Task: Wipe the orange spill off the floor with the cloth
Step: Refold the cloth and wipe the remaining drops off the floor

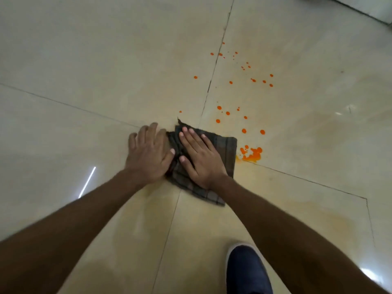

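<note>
Orange spill sits on the floor just off the right edge of our cloth. The thickest blot is nearly touching the fabric, with a thin yellowish smear right at the cloth's side. Smaller drops scatter away from us beyond it, some well apart and a few landing along the tile seam.

Both arms reach forward and down. Our right hand lies flat on top of the cloth, palm down, fingers straight and a bit spread, pointing away and leftward, gripping nothing. Our left hand is flat too, fingers straight and loosely fanned. It's mostly on bare tile at the cloth's left edge, with the thumb side resting on the bunched fabric, close to the right hand's thumb.

The cloth is a dark grey plaid, folded, lying over the spot where the tile seams cross. Nothing sits between it and the big blot.

One dark shoe with a pale sole shows near us on the right. A bright streak of reflected light shows on the glossy tile to the left.
</note>
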